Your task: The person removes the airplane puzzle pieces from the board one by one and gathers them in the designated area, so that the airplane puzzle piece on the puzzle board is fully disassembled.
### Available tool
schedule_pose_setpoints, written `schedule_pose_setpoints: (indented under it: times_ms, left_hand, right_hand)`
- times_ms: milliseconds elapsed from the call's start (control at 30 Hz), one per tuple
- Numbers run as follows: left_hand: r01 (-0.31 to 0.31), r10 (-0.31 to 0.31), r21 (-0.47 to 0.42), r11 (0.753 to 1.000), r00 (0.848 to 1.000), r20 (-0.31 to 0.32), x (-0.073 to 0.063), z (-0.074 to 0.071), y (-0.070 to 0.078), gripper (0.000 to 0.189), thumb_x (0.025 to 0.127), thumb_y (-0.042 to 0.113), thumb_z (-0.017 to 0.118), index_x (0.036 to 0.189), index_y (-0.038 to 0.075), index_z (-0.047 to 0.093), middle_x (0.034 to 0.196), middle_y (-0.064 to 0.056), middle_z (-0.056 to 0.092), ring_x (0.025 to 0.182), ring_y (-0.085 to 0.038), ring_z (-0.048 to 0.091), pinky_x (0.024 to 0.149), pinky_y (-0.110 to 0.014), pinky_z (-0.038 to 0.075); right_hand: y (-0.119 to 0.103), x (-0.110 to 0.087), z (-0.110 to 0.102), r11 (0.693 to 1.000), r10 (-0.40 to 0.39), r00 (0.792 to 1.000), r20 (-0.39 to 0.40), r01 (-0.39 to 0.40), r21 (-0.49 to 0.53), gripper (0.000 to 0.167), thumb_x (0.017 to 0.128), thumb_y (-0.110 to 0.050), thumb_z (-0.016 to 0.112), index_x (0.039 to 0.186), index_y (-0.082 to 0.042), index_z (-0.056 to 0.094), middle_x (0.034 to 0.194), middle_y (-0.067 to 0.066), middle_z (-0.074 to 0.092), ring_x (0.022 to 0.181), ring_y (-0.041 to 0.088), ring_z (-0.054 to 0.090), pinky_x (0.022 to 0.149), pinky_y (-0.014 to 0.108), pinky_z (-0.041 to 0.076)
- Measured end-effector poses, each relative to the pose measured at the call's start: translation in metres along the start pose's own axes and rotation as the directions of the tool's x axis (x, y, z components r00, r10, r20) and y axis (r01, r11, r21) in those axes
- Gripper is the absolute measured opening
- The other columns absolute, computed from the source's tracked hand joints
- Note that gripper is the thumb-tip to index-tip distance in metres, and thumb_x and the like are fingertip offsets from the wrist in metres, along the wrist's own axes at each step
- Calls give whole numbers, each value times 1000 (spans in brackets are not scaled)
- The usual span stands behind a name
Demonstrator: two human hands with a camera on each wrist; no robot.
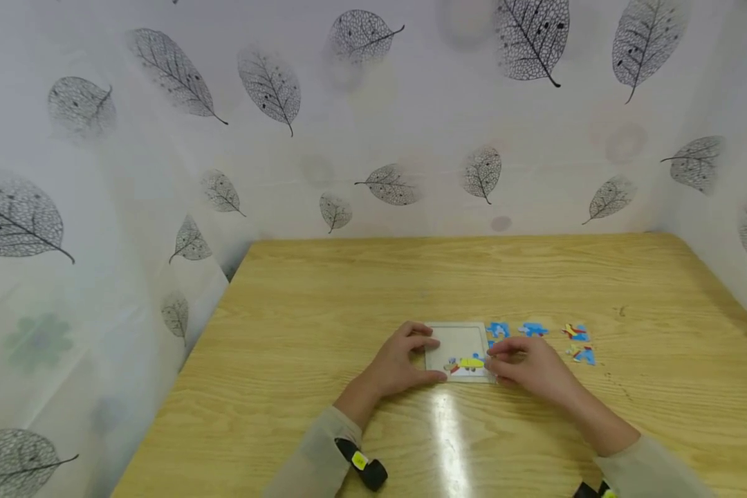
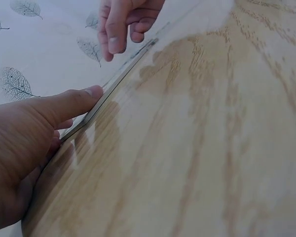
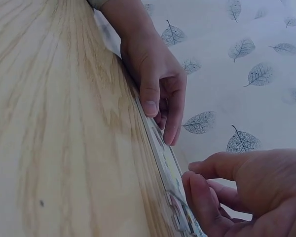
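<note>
A shallow, pale puzzle tray (image 1: 454,340) lies flat on the table. Joined pieces with a yellow picture (image 1: 471,363) fill part of its lower edge; the rest of its base shows bare. My left hand (image 1: 404,360) holds the tray by its left side, thumb (image 2: 91,94) at the near corner and fingers over the far left edge. At the lower right corner, my right hand (image 1: 529,366) has thumb and fingertips (image 3: 191,178) drawn together, close over the tray's edge and the yellow picture. I cannot tell whether a piece is between them.
Loose blue puzzle pieces (image 1: 533,329) lie right of the tray, one partly behind the right hand. Further right are two pieces with red and yellow, one (image 1: 575,332) behind the other (image 1: 582,354). A leaf-printed curtain (image 1: 386,138) borders the wooden table (image 1: 324,290) behind and at both sides.
</note>
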State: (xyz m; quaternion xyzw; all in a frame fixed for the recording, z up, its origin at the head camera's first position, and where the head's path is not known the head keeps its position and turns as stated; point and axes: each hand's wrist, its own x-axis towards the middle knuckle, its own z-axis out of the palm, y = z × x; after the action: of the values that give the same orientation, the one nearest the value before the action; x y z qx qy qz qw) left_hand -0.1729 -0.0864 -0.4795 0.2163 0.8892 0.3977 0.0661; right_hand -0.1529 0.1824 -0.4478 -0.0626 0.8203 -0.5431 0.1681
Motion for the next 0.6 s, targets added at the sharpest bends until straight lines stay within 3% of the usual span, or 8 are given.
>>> schedule_pose_setpoints:
  times_ms: [167, 400, 600]
  left_hand:
    - [2, -2, -23, 1000, 1000, -2, 0, 0, 1, 54, 77, 40, 86, 122, 15, 71, 137, 3, 52, 127, -16, 52, 108, -34, 45]
    - [-20, 20, -5, 1000, 1000, -6, 0, 1, -2, 54, 77, 42, 86, 121, 15, 72, 136, 3, 52, 126, -15, 52, 107, -32, 45]
    - [-16, 16, -5, 1000, 1000, -7, 0, -1, -1, 53, 77, 42, 86, 121, 15, 72, 136, 3, 52, 127, -16, 52, 107, -32, 45]
  right_hand:
    - [-7, 9, 11, 1000, -22, 998, 56, 22, -3, 30, 90, -12, 74, 112, 8, 68, 95, 12, 59, 82, 18, 67, 69, 29, 61]
    - [-7, 18, 21, 991, -68, 993, 92, 78, -107, 25, 93, -12, 69, 110, 6, 72, 97, 13, 73, 73, 15, 69, 63, 26, 59]
    - [-10, 20, 23, 972, -71, 993, 92, 89, -215, 20, 95, -15, 66, 108, -1, 74, 79, 3, 71, 66, 12, 64, 57, 24, 52]
